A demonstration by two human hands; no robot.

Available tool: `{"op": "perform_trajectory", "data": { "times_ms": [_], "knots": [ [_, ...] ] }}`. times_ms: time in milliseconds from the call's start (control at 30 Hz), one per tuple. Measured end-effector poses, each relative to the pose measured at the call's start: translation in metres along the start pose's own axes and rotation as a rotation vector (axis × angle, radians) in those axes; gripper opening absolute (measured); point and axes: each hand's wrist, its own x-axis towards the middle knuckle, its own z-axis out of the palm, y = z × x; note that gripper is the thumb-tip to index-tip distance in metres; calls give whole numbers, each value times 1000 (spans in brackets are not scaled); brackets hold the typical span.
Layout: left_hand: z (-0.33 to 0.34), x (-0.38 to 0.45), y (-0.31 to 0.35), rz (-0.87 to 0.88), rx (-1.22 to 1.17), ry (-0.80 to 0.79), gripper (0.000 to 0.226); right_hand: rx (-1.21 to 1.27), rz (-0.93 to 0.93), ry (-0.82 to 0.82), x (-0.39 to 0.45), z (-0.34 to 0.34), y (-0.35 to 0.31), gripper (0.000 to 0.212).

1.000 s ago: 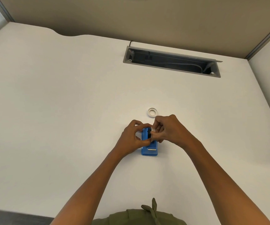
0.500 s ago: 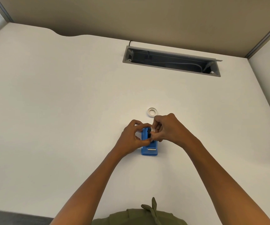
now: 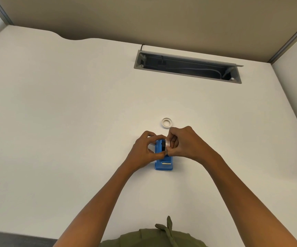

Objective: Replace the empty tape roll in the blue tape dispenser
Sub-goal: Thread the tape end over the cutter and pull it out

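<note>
The blue tape dispenser (image 3: 163, 162) stands on the white desk (image 3: 72, 122), its metal cutter toward me. My left hand (image 3: 144, 150) pinches the dispenser's left side near a black hub. My right hand (image 3: 185, 143) is shut on a clear tape roll (image 3: 167, 143), held upright over the dispenser's slot. My fingers hide most of that roll and the slot. A white ring-shaped tape roll (image 3: 167, 122) lies flat on the desk just beyond my right hand.
An open grey cable tray (image 3: 188, 68) is set into the desk at the back, with cables inside. Partition walls rise behind and on the right. The desk's near edge is by my body.
Both hands stay at the dispenser with only small finger shifts. The roll in my right hand shows a little more between the fingers.
</note>
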Motion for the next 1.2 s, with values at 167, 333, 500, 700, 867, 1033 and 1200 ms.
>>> {"op": "perform_trajectory", "data": {
  "times_ms": [167, 333, 500, 700, 867, 1033, 1200],
  "knots": [
    [0, 0, 1, 1, -4, 0, 50, 82, 33, 8, 6, -2, -2, 8],
    [0, 0, 0, -9, -15, -2, 49, 159, 24, 12, 7, -3, 4, 5],
    [0, 1, 0, 14, -1, 6, 47, 203, 56, 43, -4, 0, 11, 17],
    [-1, 2, -1, 9, 14, -3, 47, 294, 104, 176, -6, 7, 12, 18],
    [-2, 5, -2, -3, 40, -28, 48, 403, 160, 187, -7, 7, 10, 11],
    [-1, 6, -3, -5, 52, -27, 48, 395, 187, 184, -3, 4, 7, 7],
    [-2, 7, -3, -1, 46, -39, 49, 430, 200, 240, -8, 8, 9, 12]
  ]
}}
